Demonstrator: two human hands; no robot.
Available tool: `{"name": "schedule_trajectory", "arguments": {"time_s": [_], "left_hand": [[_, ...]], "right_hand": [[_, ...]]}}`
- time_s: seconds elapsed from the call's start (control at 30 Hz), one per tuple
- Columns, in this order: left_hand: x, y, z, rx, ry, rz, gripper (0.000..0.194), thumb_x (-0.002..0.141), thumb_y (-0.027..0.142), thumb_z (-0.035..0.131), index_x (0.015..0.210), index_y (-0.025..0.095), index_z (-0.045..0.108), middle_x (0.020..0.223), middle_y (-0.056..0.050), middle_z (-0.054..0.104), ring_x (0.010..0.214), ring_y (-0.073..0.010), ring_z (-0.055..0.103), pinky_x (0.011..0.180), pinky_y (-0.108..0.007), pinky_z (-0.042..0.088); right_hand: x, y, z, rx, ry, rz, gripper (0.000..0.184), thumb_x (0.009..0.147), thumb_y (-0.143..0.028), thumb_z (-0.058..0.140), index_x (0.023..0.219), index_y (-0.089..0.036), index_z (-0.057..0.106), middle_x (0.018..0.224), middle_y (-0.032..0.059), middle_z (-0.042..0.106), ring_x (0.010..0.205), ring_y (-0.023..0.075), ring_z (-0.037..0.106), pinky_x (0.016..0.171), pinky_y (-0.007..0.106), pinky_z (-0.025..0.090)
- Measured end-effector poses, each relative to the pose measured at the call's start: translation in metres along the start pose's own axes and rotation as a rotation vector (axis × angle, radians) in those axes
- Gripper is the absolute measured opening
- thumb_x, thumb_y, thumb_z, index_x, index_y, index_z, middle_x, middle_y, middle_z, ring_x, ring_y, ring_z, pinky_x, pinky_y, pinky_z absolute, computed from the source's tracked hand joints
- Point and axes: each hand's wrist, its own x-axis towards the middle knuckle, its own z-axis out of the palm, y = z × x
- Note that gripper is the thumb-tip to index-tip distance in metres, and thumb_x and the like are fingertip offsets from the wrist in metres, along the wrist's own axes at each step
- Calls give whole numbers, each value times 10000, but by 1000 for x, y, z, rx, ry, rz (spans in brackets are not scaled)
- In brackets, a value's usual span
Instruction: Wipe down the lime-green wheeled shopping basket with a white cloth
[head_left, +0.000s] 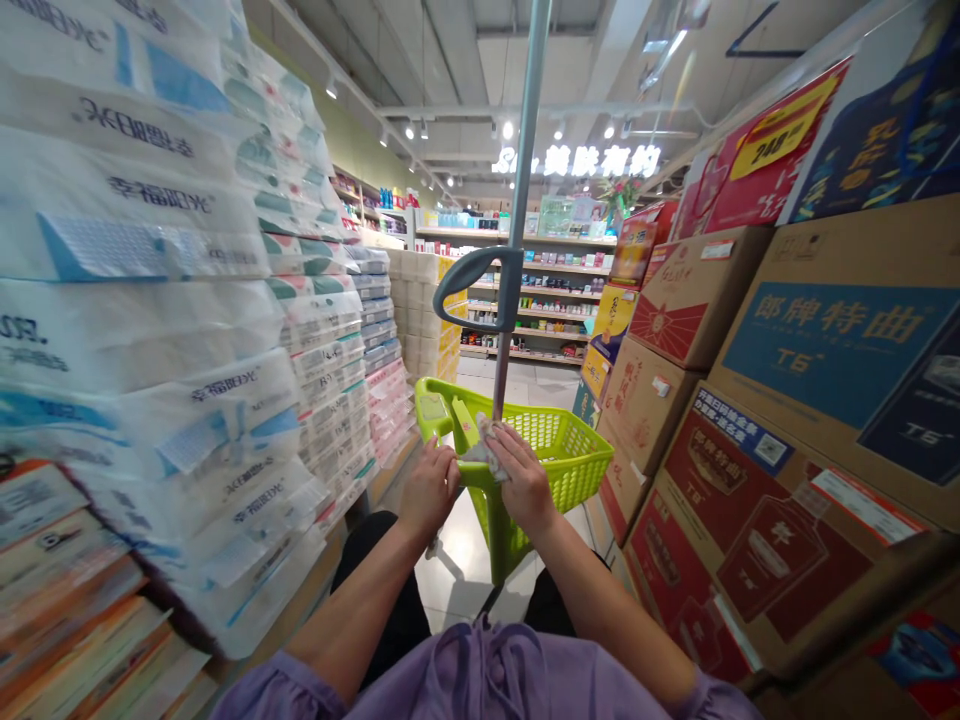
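Observation:
A lime-green rolling shopping basket [570, 475] stands in front of my knees. From its near side a grey pole [517, 190] rises, carrying a dark grey loop handle [442, 290]. My left hand [431, 487] is closed at the basket's near-left rim, its fingertips curled by the green edge. With my right hand [523, 480] I press a crumpled whitish cloth [491, 445] against the near rim, right beside the foot of the pole. Part of the cloth is hidden under my fingers. A raised green panel [433, 408] with a label is on the basket's left corner.
Tall stacks of wrapped tissue packs [172, 290] line the left side. On the right, cardboard liquor cartons [832, 320] are piled high, with red gift boxes [772, 150] on top. Ahead, stocked shelves [555, 275] stand beyond a tiled floor [547, 378].

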Motion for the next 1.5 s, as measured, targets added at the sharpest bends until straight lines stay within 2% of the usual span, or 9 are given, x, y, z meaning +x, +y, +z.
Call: {"name": "schedule_trajectory", "arguments": {"time_s": [0.17, 0.27, 0.43, 0.6, 0.7, 0.87, 1.13, 1.3, 1.5], "left_hand": [[3, -5, -2, 3, -17, -9, 208, 921, 204, 376, 912, 219, 584, 1012, -74, 669, 1259, -274, 497, 1014, -483, 468], [4, -6, -2, -11, -16, -19, 217, 913, 187, 367, 898, 228, 580, 986, -63, 670, 1235, -260, 519, 1009, -474, 475], [3, -4, -3, -41, -18, -26, 226, 922, 199, 353, 916, 222, 577, 998, -68, 669, 1221, -247, 528, 1067, -485, 430], [-2, -1, -5, -64, -31, -31, 219, 925, 196, 363, 953, 208, 580, 1043, -78, 663, 1255, -242, 496, 1103, -488, 388], [-5, 1, -6, -84, -42, -29, 208, 911, 178, 377, 940, 211, 581, 1003, -68, 666, 1199, -227, 534, 1119, -488, 370], [-9, -1, -2, -72, -43, 8, 166, 912, 202, 403, 907, 218, 568, 974, -75, 658, 1070, -227, 599, 1133, -481, 350], [-16, 0, 2, -40, -14, -19, 149, 904, 223, 444, 914, 193, 589, 990, -98, 663, 1160, -262, 549, 1125, -466, 362], [-15, 3, 0, 32, -60, -10, 198, 921, 224, 402, 910, 168, 592, 973, -83, 663, 1093, -237, 577, 1122, -461, 356], [-12, 3, -1, 6, -81, -39, 159, 902, 206, 427, 929, 189, 582, 994, -70, 663, 1112, -226, 569, 1132, -459, 342]], "right_hand": [[-6, 3, 14, -102, -72, -36, 510, 872, -16, 418, 1314, -221, 568, 1363, 38, 555, 1404, 212, 322, 1123, 429, 403], [-19, -2, 22, -150, -137, -33, 541, 838, 2, 438, 1318, -215, 563, 1354, 31, 564, 1389, 223, 352, 1120, 433, 401], [2, -13, 11, -228, -153, 44, 510, 839, -48, 471, 1312, -212, 567, 1373, 62, 543, 1269, 244, 508, 1066, 422, 430], [6, -16, 14, -286, -109, -58, 500, 844, -25, 412, 1280, -195, 590, 1358, 50, 560, 1401, 260, 327, 1117, 450, 326], [1, -15, 14, -308, -120, -101, 501, 833, -19, 387, 1248, -189, 612, 1307, 63, 602, 1410, 250, 307, 1130, 465, 289], [21, -11, -2, -360, -90, -77, 534, 806, -61, 404, 1281, -219, 590, 1358, 34, 562, 1428, 254, 262, 1154, 474, 219], [4, -22, -2, -323, -136, -65, 590, 691, -71, 428, 1220, -231, 634, 1269, 38, 633, 1395, 260, 333, 1147, 491, 196], [14, -21, -9, -304, -100, -1, 603, 730, -89, 414, 1303, -190, 571, 1365, 53, 557, 1426, 281, 259, 1149, 502, 178], [-6, -19, 1, -223, -177, -80, 502, 742, -60, 414, 1148, -209, 668, 1228, 41, 659, 1373, 242, 378, 1148, 430, 234]]}}
